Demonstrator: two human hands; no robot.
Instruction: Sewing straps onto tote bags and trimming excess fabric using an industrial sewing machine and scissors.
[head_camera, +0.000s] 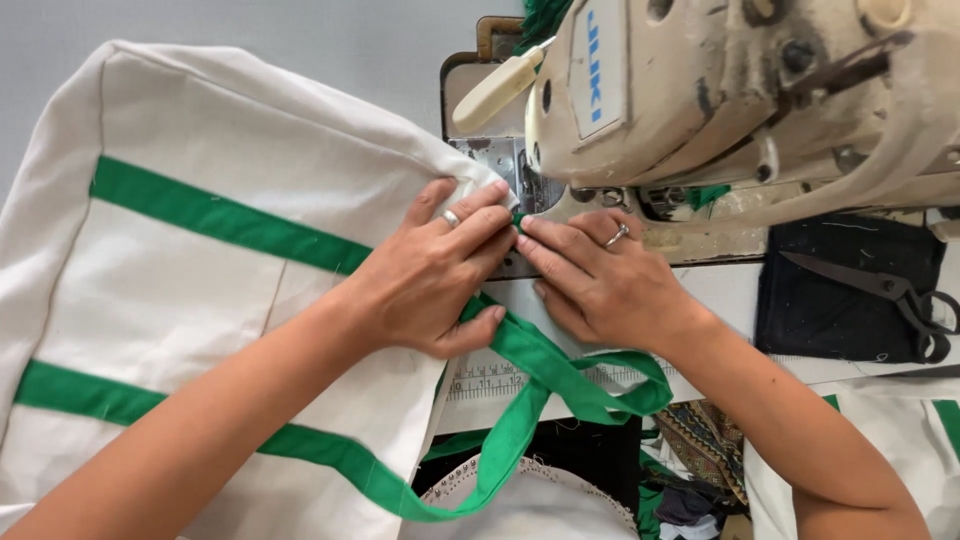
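A cream canvas bag (190, 270) with two green bands lies spread on the left of the sewing table. Its green strap (545, 375) loops toward me below my hands. My left hand (435, 275) presses flat on the bag's edge and the strap, ring on one finger. My right hand (595, 275) lies beside it, fingertips pinning the strap end at the needle plate (515, 170). The fingertips of both hands meet under the head of the worn beige sewing machine (740, 90).
Black scissors (895, 295) lie on a dark cloth (830, 300) at the right. A ruler strip (490, 380) runs along the table's front edge. More cream and green fabric (900, 430) sits at the lower right, patterned cloth (705, 430) below the table.
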